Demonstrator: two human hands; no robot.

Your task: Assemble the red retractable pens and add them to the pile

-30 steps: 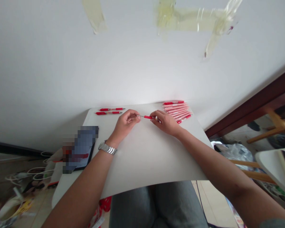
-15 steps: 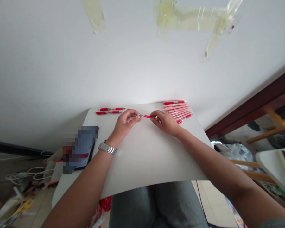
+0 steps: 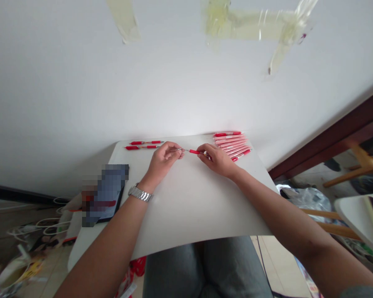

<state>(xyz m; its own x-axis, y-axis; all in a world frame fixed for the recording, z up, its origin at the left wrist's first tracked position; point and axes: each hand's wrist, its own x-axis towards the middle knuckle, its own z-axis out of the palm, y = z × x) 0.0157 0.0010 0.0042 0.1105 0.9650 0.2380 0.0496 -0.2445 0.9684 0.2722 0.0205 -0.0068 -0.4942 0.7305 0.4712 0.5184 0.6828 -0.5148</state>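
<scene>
My left hand [image 3: 168,156] pinches a small silvery pen tip piece [image 3: 179,149] between thumb and fingers; its exact shape is mostly hidden. Opposite it, my right hand [image 3: 216,158] is closed around a red pen [image 3: 194,152], whose red grip end points left. A thin pale point shows in the narrow gap between the two pieces. Behind my left hand lie two red pens [image 3: 143,147], side by side. Beyond my right hand is a fan of several red pens [image 3: 233,142], some looking wrapped in clear plastic.
The white table [image 3: 186,203] stands against a wall with yellowed tape [image 3: 251,25]. A dark phone or tablet [image 3: 110,194], blurred out, lies at the left edge near my forearm. Cables [image 3: 46,225] lie on the floor at left; a plastic bag [image 3: 311,200] sits at right.
My left hand has shifted very slightly left with the silvery piece, and the gap to the red pen looks a little wider. My right hand has barely moved.
</scene>
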